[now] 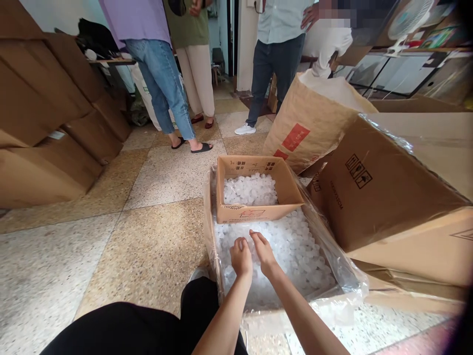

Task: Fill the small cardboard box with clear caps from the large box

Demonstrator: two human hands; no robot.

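Note:
My left hand [241, 257] and my right hand [263, 248] are close together above a large carton [211, 222] filled with small translucent white plastic pieces [299, 256]. The left hand's fingers are curled in, and what they hold, if anything, is hidden. On the right hand the fingers are stretched forward and slightly bent, with the palm turned toward the left hand. Just beyond my fingertips, a smaller open cardboard box [254, 215] rests over the far part of the large carton. Similar white pieces [251, 190] partly fill it. Clear plastic film [345, 271] lines the large carton.
A big cardboard box [399, 197] stands close on the right, with a tall paper sack [295, 123] behind it. Stacked cartons [48, 113] line the left side. Several people stand on the tiled floor [166, 172] ahead. A white fan [410, 19] is at the back right.

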